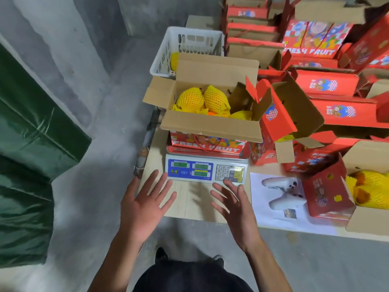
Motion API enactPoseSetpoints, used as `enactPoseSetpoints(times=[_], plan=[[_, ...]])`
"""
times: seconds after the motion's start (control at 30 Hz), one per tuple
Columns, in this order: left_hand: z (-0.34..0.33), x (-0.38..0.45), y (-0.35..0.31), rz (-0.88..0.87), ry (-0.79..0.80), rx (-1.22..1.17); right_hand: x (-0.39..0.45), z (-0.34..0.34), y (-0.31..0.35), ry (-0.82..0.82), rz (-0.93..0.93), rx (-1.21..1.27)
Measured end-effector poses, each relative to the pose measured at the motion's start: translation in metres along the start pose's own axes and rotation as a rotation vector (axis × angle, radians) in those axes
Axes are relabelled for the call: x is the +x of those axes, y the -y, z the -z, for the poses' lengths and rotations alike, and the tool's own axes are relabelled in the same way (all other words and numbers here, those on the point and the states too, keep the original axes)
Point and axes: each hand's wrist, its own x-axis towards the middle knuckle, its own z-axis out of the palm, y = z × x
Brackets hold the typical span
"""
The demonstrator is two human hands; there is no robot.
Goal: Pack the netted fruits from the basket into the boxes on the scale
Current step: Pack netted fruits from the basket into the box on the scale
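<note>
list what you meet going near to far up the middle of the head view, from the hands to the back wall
left hand and right hand → scale → open box with netted fruits → white basket

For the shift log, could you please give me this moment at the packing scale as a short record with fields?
box on scale: open box, flaps up, on the scale
contents: several netted fruits
basket: white basket behind the box, one netted fruit visible
left hand: left hand open, holding nothing
right hand: right hand open, holding nothing
scale reading: too blurred to read
</note>
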Motion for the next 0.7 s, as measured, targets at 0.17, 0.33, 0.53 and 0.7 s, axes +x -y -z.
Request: enactPoseSetpoints(times=[0.17,0.33,0.53,0.7], plan=[[0.006,-0.003,-0.013,0.002,0.04,0.032,0.005,-0.017,-0.009,0.0,0.06,-0.064],[0.001,0.008,-0.03,-0.029,0.053,0.045,0.001,-0.041,0.02,-0.11,0.301,-0.332],[-0.014,0.029,-0.042,-0.008,0.051,0.052,0.027,-0.075,0.132,-0.246,0.692,-0.709],[-0.007,0.036,-0.039,0.026,0.066,-0.002,0.108,-0.1,0.192,-0.249,0.776,-1.297]])
